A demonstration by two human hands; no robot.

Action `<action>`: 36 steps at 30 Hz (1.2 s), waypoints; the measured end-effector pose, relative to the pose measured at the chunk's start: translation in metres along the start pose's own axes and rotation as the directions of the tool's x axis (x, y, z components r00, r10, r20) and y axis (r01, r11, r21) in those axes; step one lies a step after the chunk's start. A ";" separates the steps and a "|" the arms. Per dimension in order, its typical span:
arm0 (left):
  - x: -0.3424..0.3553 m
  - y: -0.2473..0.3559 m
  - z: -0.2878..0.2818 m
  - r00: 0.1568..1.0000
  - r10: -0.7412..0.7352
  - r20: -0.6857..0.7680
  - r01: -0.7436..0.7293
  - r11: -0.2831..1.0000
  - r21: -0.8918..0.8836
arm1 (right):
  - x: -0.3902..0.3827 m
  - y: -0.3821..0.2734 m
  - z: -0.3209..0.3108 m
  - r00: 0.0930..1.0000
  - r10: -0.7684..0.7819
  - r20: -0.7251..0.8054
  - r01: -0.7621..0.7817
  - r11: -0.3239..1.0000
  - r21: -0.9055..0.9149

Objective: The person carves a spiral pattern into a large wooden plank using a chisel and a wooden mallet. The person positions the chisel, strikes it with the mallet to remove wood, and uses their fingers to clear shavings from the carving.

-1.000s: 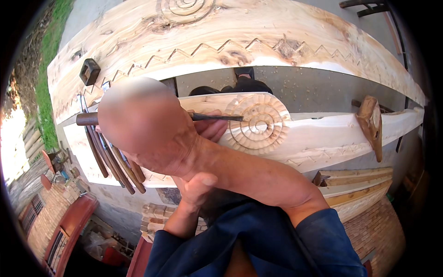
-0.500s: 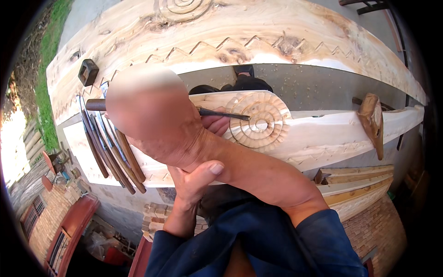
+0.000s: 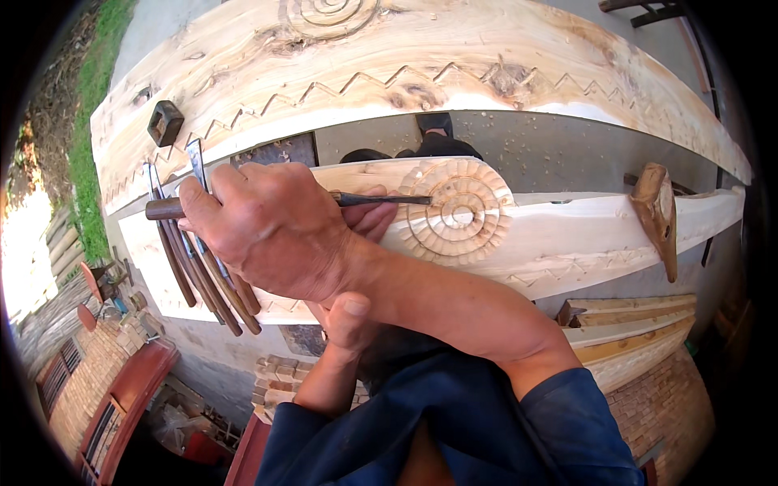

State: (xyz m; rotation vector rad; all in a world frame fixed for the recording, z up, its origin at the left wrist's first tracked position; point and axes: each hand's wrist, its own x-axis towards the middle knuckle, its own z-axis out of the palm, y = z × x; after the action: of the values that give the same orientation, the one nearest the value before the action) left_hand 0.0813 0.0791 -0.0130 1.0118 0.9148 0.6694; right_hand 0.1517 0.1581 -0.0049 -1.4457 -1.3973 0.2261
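My right hand (image 3: 271, 223) is closed round the dark wooden handle of a carving chisel (image 3: 389, 199). The chisel lies almost level. Its steel tip reaches the ridged spiral carving (image 3: 474, 235) on the near pale wooden board (image 3: 575, 235). Crossing beneath my right wrist, my left hand (image 3: 371, 217) shows only in part. Its fingers stretch out just below the chisel's shank, while the left thumb stands well apart from them, below the right forearm. The left palm is hidden.
Several long-handled chisels (image 3: 212, 287) lie on the board's left part. A wooden mallet (image 3: 655, 215) rests towards its right end. Beyond is a larger board (image 3: 454, 40) with a zigzag groove, carrying a dark hollow block (image 3: 165, 123). More planks (image 3: 632, 324) are at the lower right.
The chisel tip has shifted slightly left over the spiral. My left thumb has moved down and left, away from the right forearm. The whole view has shifted slightly.
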 end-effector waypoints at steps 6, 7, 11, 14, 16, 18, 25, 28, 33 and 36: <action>0.003 0.003 0.001 1.000 0.004 0.008 -0.004 1.000 -0.016 | 0.000 0.002 0.002 1.000 0.020 -0.018 -0.021 0.999 -0.045; 0.003 0.003 0.001 1.000 0.002 0.011 -0.002 1.000 -0.012 | 0.001 0.002 0.002 0.999 0.021 -0.025 -0.022 0.998 -0.054; 0.006 0.006 0.001 1.000 -0.012 0.019 0.012 1.000 -0.006 | 0.004 0.003 -0.003 0.999 0.027 -0.036 -0.030 0.996 -0.081; 0.010 0.010 0.000 0.998 -0.039 0.043 0.041 0.999 -0.035 | 0.009 0.006 -0.006 0.993 0.102 -0.063 -0.100 0.994 0.033; 0.014 0.014 -0.001 0.996 -0.064 0.060 0.065 0.997 -0.030 | 0.013 0.009 -0.008 0.984 0.138 -0.115 -0.133 0.990 0.045; 0.017 0.015 -0.003 0.994 -0.081 0.069 0.083 0.996 -0.030 | 0.015 0.012 -0.001 0.975 0.149 -0.163 -0.148 0.989 0.022; 0.021 0.020 -0.007 0.986 -0.150 0.071 0.153 0.987 -0.040 | 0.014 0.017 0.006 0.974 0.185 -0.133 -0.195 0.978 -0.072; 0.022 0.022 -0.007 0.983 -0.164 0.077 0.167 0.986 -0.030 | 0.013 0.018 0.005 0.974 0.195 -0.112 -0.202 0.978 -0.056; 0.023 0.023 -0.010 0.981 -0.177 0.080 0.179 0.984 -0.017 | 0.012 0.019 0.007 0.975 0.205 -0.091 -0.210 0.976 -0.058; 0.023 0.026 -0.008 0.981 -0.182 0.075 0.183 0.983 -0.017 | 0.011 0.021 0.006 0.974 0.210 -0.078 -0.216 0.974 -0.073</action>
State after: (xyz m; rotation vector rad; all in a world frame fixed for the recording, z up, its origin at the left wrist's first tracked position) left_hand 0.0839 0.1118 0.0017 0.9130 0.9206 0.4849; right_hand 0.1630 0.1757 -0.0173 -1.6573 -1.2060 0.2550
